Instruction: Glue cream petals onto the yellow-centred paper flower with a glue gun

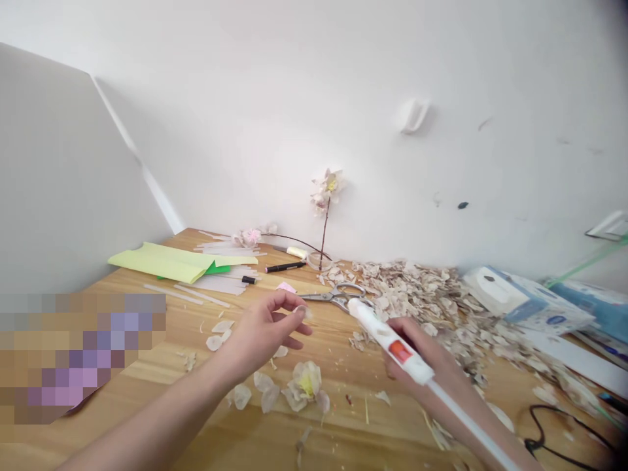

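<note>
My left hand (262, 330) pinches a small pale petal (303, 313) between thumb and fingertips, above the wooden table (147, 340). My right hand (412, 350) grips a white hot glue gun (392, 343) with a red label, and a long translucent glue stick (471, 422) runs from it toward the lower right. Below and between my hands lies a cream paper flower (305, 386) with a yellow centre. Steel scissors (333, 296) rest just beyond my hands, their blades pointing left.
A large heap of dry petals (407, 294) spreads across the right of the table. At the back stand a flower on a thin stem (326, 186), a marker (284, 267), yellow-green paper (167, 261) and loose glue sticks (216, 248). A tissue box (524, 301) and black cable (549, 435) lie right.
</note>
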A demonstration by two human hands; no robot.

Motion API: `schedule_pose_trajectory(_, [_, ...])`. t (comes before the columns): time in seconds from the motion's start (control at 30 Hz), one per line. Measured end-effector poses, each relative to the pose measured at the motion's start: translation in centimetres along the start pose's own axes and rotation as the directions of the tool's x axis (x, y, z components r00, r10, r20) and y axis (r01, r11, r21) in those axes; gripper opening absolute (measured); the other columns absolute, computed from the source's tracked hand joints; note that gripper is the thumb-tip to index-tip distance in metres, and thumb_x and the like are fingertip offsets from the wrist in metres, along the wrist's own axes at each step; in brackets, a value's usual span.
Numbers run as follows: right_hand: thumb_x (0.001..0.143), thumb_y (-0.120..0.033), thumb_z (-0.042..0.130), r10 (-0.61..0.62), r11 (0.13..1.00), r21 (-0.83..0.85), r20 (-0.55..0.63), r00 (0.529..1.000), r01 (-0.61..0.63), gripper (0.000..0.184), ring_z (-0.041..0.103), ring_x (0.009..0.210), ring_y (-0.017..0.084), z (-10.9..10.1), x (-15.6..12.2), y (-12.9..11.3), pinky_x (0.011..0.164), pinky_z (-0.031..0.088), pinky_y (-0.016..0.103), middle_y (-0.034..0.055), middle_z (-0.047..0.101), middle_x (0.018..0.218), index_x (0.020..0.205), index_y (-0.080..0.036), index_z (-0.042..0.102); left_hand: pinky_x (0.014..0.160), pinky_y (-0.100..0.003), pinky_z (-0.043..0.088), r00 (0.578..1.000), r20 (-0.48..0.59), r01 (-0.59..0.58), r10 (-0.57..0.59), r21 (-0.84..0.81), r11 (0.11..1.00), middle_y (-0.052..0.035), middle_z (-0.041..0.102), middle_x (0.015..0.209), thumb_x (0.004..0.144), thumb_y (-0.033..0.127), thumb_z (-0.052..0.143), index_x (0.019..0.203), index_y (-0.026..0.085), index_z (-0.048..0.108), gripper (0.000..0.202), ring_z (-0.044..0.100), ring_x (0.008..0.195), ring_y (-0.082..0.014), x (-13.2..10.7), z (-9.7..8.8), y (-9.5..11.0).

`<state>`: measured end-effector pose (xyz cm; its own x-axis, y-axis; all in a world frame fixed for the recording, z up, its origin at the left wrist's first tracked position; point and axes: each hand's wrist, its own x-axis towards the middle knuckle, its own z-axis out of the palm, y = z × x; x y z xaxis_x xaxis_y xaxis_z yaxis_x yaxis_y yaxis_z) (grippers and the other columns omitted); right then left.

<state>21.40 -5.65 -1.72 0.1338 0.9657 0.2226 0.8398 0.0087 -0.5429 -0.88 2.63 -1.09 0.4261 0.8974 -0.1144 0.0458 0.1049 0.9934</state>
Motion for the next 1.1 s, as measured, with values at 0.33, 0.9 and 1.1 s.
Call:
schedule_pose_trajectory(0.33, [0.063,-0.056,0.06,0.278,0.924,0.275,-0.002,0.961,-0.267,0.048,0.066,0.084,0.03,1.3,-2.5,-0.9,0.07,0.055,0.039,0.0066,0.071,0.095,0.097,-0.023,0.064,0.052,-0.024,0.054,0.995,-0.048,-0.085,0.085,0.001,0.996,0.0007,0.053,0.082,0.074,0.036,0.06,0.083,0.018,0.053,0.022,0.064,0.073,-0.0153,-0.3,0.7,-0.3])
schedule_pose_trajectory(0.9, [0.07,-0.051,0.054,0.172,0.965,0.201,-0.003,0.985,-0.168,0.026,0.061,0.059,0.023,0.5,-1.9,-4.0,0.052,0.044,0.029,-0.0005,0.061,0.052,0.06,-0.026,0.053,0.057,-0.023,0.053,0.99,-0.061,-0.121,0.125,0.062,0.991,0.001,0.055,0.08,0.077,0.035,0.058,0.083,0.018,0.053,0.019,0.066,0.07,-0.014,-0.8,1.2,-0.4])
schedule_pose_trajectory(1.1, [0.063,-0.056,0.059,0.269,0.924,0.284,-0.005,0.963,-0.257,0.032,0.063,0.068,0.027,0.8,-1.8,-3.4,0.067,0.048,0.034,0.0026,0.064,0.059,0.07,-0.025,0.061,0.057,-0.023,0.054,0.998,-0.035,-0.058,0.056,-0.042,0.997,-0.0005,0.059,0.076,0.072,0.033,0.064,0.082,0.016,0.055,0.021,0.066,0.074,-0.0165,-0.7,1.0,-0.1])
